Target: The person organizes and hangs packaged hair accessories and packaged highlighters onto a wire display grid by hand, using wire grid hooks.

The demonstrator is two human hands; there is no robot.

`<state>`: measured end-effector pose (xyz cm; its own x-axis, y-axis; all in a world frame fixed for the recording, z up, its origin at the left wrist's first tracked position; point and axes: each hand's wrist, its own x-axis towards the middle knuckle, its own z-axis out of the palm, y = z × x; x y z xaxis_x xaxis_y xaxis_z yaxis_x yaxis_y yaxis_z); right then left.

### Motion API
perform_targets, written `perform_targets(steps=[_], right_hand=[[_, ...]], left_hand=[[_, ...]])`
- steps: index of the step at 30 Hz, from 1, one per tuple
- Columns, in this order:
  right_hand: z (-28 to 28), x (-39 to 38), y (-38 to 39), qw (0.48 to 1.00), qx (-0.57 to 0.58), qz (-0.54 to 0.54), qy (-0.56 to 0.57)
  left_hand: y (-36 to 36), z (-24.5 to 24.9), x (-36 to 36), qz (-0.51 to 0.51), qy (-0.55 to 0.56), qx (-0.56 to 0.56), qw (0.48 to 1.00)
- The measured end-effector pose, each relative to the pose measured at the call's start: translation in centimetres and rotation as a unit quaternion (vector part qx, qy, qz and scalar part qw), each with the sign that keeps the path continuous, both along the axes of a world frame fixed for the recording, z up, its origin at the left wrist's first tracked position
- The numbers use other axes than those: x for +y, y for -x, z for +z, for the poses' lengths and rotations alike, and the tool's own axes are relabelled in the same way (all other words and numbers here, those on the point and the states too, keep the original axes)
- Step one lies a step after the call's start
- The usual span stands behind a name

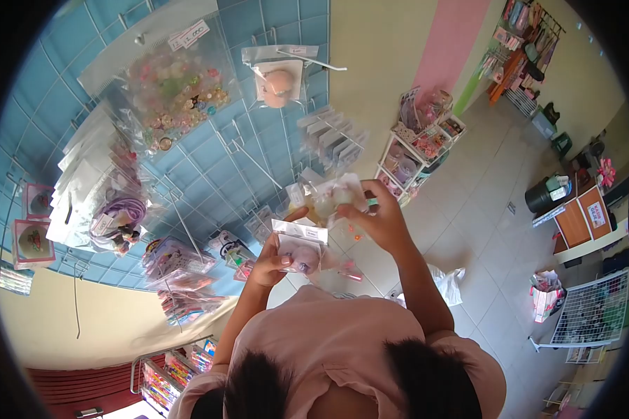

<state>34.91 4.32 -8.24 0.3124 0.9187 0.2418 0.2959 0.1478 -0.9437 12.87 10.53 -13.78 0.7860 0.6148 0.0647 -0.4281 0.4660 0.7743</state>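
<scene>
My left hand [268, 264] grips a small clear packet [302, 255] with a white label along its top and rounded lilac pieces inside. Slightly higher and to the right, my right hand [383, 218] pinches another clear packet [328, 198], blurred, with pale green and yellowish pieces. The two packets are close together in front of the blue wire grid [210, 150]. A similar packet with peach-coloured round pieces [278, 85] hangs from a hook above. What exactly the pieces are, I cannot make out.
Large bead bags [178, 91], hair ties [119, 215] and several other packets hang on hooks at the left. Bare metal hooks jut from the grid. A white shelf rack [421, 150] stands beyond my right hand; a white plastic bag [449, 285] lies on the tiled floor.
</scene>
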Motion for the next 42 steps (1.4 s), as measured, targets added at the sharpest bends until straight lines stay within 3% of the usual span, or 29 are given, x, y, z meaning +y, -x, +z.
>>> perform_targets(steps=[6, 7, 9, 12, 16, 19, 25, 26, 29, 32, 42], right_hand=[[3.1, 0.7, -0.6, 0.985, 0.171, -0.017, -0.03], [3.7, 1.0, -0.8, 0.961, 0.262, 0.022, -0.085], [5.0, 1.4, -1.0, 0.98, 0.19, 0.036, -0.048], [4.1, 1.6, 0.3, 0.997, -0.027, 0.069, -0.001], [1.5, 2.0, 1.2, 0.984, -0.177, -0.018, -0.014], [0.5, 2.4, -0.1, 0.991, -0.093, 0.08, 0.062], [1.4, 1.0, -2.0, 0.982, 0.079, 0.129, 0.109], [1.9, 0.7, -2.7, 0.983, 0.048, 0.126, 0.128], [3.3, -0.1, -4.6, 0.991, 0.109, 0.063, 0.042], [6.3, 0.2, -3.7, 0.943, 0.278, 0.053, -0.176], [8.1, 2.2, 0.9, 0.926, 0.342, 0.08, -0.14]], left_hand=[[0.0, 0.6, -0.9, 0.02, 0.02, -0.033, 0.999], [0.0, 0.3, -1.0, 0.03, 0.031, -0.044, 0.998], [0.4, 0.1, -0.8, 0.036, 0.034, -0.054, 0.997], [0.9, 1.0, -0.9, 0.062, 0.027, -0.037, 0.997], [1.7, -0.1, -0.5, 0.053, 0.029, -0.03, 0.998], [1.9, -0.1, -0.5, 0.052, 0.041, -0.042, 0.997], [2.9, -0.8, -0.4, 0.058, 0.048, -0.019, 0.997], [2.8, -0.5, -0.4, 0.066, 0.048, -0.031, 0.996], [3.2, -0.7, -0.2, 0.074, 0.042, -0.035, 0.996], [3.7, -0.9, -0.1, 0.063, 0.038, -0.014, 0.997], [4.0, -2.5, -0.8, 0.056, 0.056, -0.027, 0.997]])
